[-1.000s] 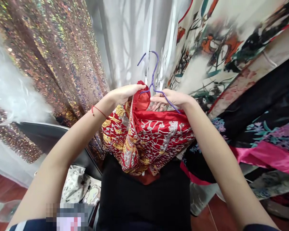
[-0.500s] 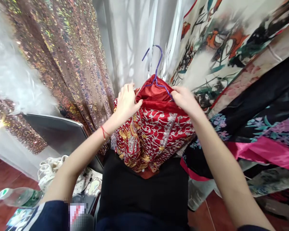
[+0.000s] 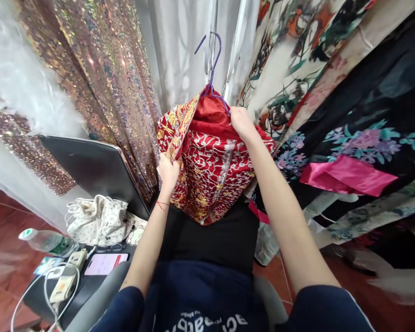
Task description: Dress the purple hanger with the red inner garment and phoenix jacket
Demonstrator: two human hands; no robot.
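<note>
A red garment (image 3: 207, 161) with silver and gold embroidery hangs over my lap on a purple wire hanger (image 3: 217, 55). The hanger's hook points up, and most of its body is inside the red-lined neck opening. My left hand (image 3: 168, 171) is closed around the front edge of the garment on the left, its fingers partly hidden by the cloth. At the upper right of the opening my right hand (image 3: 242, 123) grips the garment's edge close to the hanger's arm. I cannot tell whether it also holds the hanger.
Sequined cloth (image 3: 117, 69) hangs at left, and patterned and black floral garments (image 3: 339, 115) hang at right. To my left are a dark laptop-like panel (image 3: 90, 170), a spotted drawstring bag (image 3: 98, 221), a bottle (image 3: 50, 242), a phone (image 3: 106, 264) and a power strip (image 3: 68, 276) with white cables.
My left hand has moved down from the top of the opening and now grips the garment's left edge, spreading it. Garment and hanger appear higher and slightly further left in the view.
</note>
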